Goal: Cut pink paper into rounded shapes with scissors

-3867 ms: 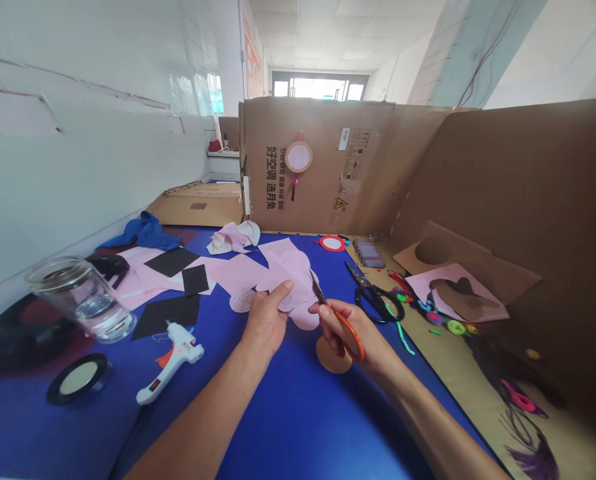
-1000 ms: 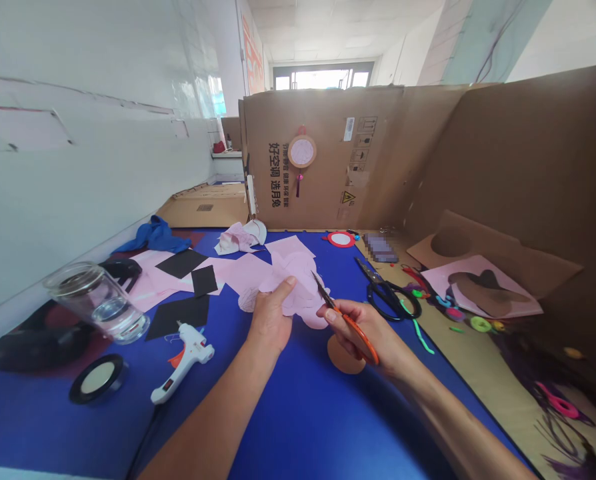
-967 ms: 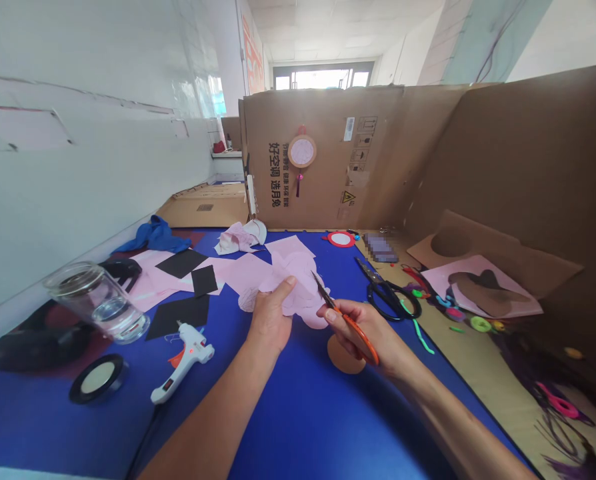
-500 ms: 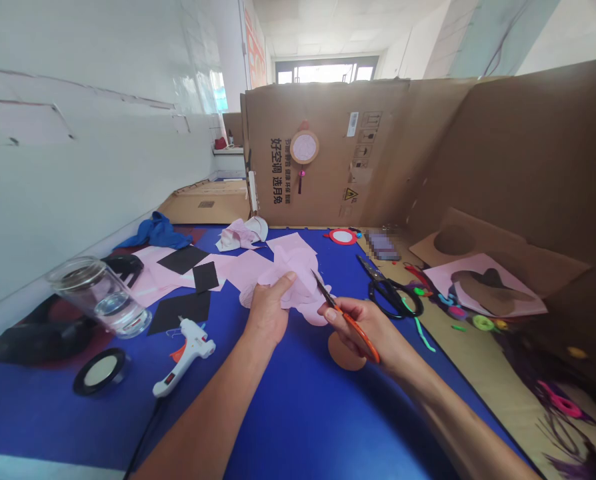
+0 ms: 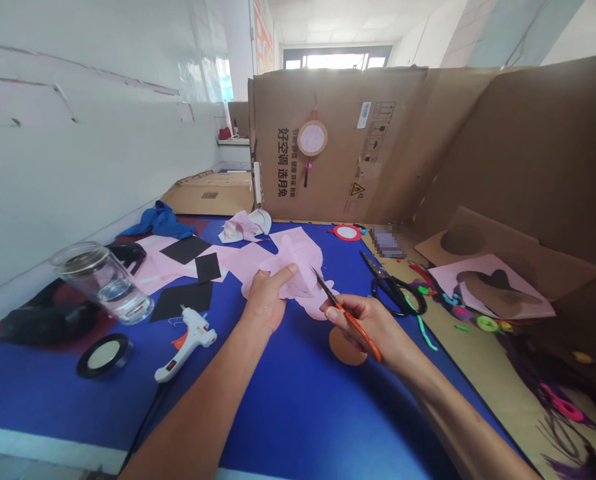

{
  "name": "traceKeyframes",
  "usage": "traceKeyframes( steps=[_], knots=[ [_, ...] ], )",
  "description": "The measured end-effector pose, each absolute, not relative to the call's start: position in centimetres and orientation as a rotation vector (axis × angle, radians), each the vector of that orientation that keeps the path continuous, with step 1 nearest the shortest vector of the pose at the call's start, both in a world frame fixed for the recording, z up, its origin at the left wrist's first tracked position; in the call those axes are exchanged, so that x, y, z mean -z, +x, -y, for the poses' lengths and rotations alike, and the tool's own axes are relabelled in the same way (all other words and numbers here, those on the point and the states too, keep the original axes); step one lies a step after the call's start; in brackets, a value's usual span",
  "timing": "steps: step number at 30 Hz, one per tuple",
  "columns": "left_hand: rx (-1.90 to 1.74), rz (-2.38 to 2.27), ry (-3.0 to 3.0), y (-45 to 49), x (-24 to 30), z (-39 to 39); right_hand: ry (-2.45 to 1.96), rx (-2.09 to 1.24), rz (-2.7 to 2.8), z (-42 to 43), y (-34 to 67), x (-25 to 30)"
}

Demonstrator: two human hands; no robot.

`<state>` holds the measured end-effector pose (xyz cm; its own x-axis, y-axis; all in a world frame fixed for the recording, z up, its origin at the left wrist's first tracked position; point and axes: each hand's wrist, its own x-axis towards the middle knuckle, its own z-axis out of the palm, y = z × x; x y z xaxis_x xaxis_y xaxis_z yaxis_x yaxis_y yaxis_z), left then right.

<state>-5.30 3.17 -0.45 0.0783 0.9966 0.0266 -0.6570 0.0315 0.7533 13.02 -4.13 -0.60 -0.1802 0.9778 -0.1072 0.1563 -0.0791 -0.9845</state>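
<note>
Pale pink paper (image 5: 302, 272), with curved cut edges, is pinched between the thumb and fingers of my left hand (image 5: 271, 297). My right hand (image 5: 363, 323) grips orange-handled scissors (image 5: 354, 319) whose dark blades point at the right side of the paper. The tips are right by the paper's edge; whether they touch it I cannot tell. Beneath my right hand a round brown disc (image 5: 347, 347) lies on the blue table (image 5: 298, 400). More pink sheets (image 5: 251, 260) are spread behind my left hand.
At left are a white glue gun (image 5: 191, 343), a glass jar of water (image 5: 105, 283), a tape roll (image 5: 104, 355) and black squares (image 5: 184, 301). Black scissors (image 5: 395, 290) and small coloured craft bits lie at right. Cardboard walls (image 5: 403, 140) stand behind; a round ornament (image 5: 313, 138) hangs there.
The view has shifted slightly, so the background sits a little higher and further right. Both hands keep their hold on the paper and the scissors; the scissors look slightly more closed.
</note>
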Motion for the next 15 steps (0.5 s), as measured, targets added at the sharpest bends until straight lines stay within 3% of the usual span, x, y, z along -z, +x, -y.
traceKeyframes(
  steps=[15],
  knots=[
    [-1.364, -0.614, 0.722, -5.66, 0.61, -3.35, -1.337, -1.300, 1.472, 4.31, 12.98, 0.34]
  ],
)
